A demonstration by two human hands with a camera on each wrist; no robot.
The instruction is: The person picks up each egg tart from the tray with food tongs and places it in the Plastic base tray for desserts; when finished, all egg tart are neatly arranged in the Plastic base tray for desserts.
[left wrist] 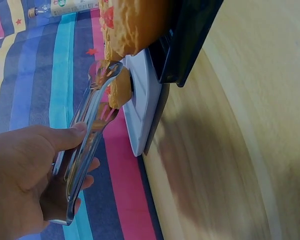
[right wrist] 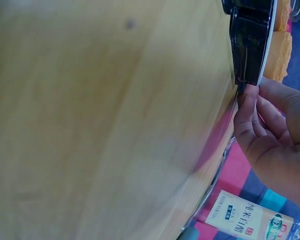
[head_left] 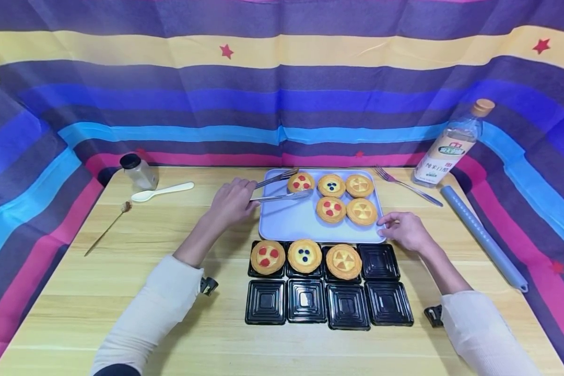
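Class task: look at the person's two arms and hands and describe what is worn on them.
Both arms wear long cream-white sleeves pushed partway up, leaving the forearms bare. The left hand and right hand are bare, with no gloves or rings visible. A small black device sits beneath the left forearm, and another black device beneath the right.

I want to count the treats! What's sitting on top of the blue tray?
Five round tarts sit on the tray: two red-dotted, one blue-dotted, two yellow. The tongs reach over it. What lies beneath the tarts is hidden.
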